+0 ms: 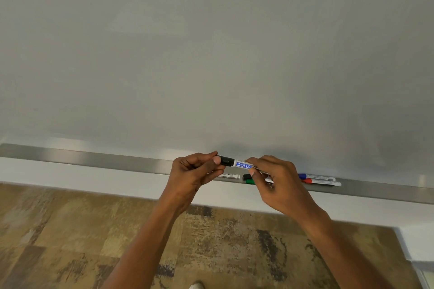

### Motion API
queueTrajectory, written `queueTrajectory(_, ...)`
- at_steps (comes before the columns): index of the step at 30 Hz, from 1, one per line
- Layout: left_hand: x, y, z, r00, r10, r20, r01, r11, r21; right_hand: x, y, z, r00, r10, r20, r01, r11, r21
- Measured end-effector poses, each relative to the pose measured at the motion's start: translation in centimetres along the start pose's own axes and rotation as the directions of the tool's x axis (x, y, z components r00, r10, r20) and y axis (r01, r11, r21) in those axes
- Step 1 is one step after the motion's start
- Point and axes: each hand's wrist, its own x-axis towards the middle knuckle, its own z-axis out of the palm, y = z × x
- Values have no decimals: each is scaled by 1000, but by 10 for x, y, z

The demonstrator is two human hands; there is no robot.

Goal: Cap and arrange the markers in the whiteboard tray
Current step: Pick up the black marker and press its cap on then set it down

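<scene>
The left hand [192, 171] pinches a black cap [226, 161] between thumb and fingers [217, 160]. The right hand [274, 178] pinches the barrel of the same marker [243, 164], thumb below and fingers on top. Cap and barrel meet in one line; whether the cap has clicked home I cannot tell.

To do this well, I would keep cap and barrel on one axis and push straight along it until it seats, with the right hand gripping close to the joint so the barrel does not bend away. A crooked push could leave the cap loose.

The marker is held up just above the tray [117, 162], in front of the whiteboard [211, 54]. Below the hands more markers lie in the tray: a white one [231, 175], a green-ended one [249, 181], a black end [246, 176] beside it, then a blue one [312, 176] and a red one [319, 181] to the right, close together. Once capped, this one likely belongs alongside them.
</scene>
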Motion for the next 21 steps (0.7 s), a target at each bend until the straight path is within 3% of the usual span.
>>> queueTrajectory(6,5,-1,-3,1000,-15,-11,16,998,61,4,0,2,1000,-10,-13,10,1000,-28)
queueTrajectory(15,13,-10,-3,999,7,-32,-6,1000,13,14,4,5,999,-35,-25,34,998,-45)
queueTrajectory(21,25,-9,-10,995,50,-87,-51,999,-11,29,14,15,999,-15,-33,16,999,31)
